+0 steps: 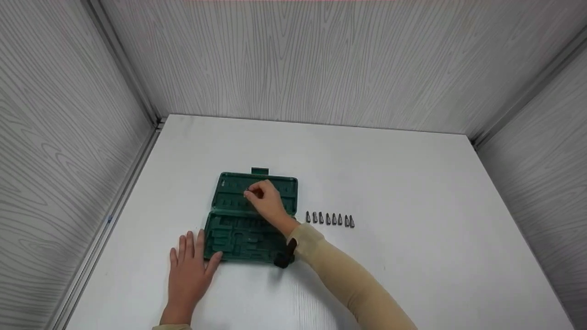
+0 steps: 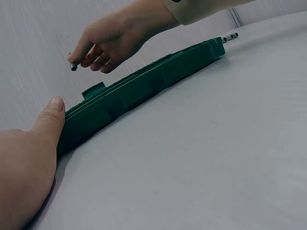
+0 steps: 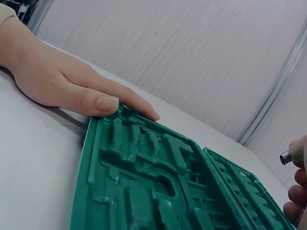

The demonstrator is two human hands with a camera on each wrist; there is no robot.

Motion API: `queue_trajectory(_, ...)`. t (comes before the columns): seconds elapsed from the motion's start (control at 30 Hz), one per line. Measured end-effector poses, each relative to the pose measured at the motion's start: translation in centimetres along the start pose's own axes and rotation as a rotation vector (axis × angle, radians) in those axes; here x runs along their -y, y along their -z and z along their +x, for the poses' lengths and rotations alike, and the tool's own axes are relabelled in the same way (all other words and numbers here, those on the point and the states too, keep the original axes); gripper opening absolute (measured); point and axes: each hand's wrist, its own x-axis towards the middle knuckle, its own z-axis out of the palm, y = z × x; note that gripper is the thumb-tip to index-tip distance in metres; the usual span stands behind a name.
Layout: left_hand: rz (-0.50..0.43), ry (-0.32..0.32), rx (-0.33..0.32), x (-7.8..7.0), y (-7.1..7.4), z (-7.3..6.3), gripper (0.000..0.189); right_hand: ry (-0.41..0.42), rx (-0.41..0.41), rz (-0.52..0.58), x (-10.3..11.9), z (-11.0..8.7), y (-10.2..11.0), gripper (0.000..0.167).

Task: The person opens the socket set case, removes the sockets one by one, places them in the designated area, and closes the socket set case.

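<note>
A green plastic case [image 1: 238, 259] lies unfolded on the table, with moulded recesses in both halves. My left hand [image 1: 187, 277] rests at its near left corner, fingers straight along the side and thumb [image 3: 106, 103] on the rim. Over the far half, my right hand [image 1: 267, 201] pinches a small silver socket [image 3: 285, 158] between thumb and fingertips. The left wrist view shows this socket [image 2: 73, 65] held above the case, its dark end downward. Part of the near half is hidden under my right forearm.
Right of the case, several small metal pieces [image 1: 328, 219] stand in a row on the white table [image 1: 412, 192]. A small pale spot [image 1: 223, 183] shows in the far half's left end. A latch tab [image 1: 260, 171] sticks out at the back. Grey wood-grain panels [image 1: 284, 59] enclose the table.
</note>
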Motion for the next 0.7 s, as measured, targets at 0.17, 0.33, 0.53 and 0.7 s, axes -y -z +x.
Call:
queue_trajectory(0.17, -0.001, -0.002, 0.008, 0.0, 0.1, 0.1, 0.080, 0.005, 0.012, -0.001, -0.3, -1.3, 1.1, 0.014)
queue_trajectory(0.33, 0.000, 0.005, 0.024, 0.1, 0.0, 0.1, 0.081, -0.024, 0.008, -0.005, -0.6, -2.6, 2.4, 0.013)
queue_trajectory(0.53, 0.004, 0.015, 0.031, 0.1, 0.0, 0.1, 0.082, -0.090, -0.020, -0.002, -1.2, -4.3, 3.8, 0.014)
queue_trajectory(0.7, 0.004, 0.009, 0.015, 0.0, -0.1, 0.1, 0.082, -0.116, -0.041, 0.011, -1.4, -5.7, 5.2, 0.014)
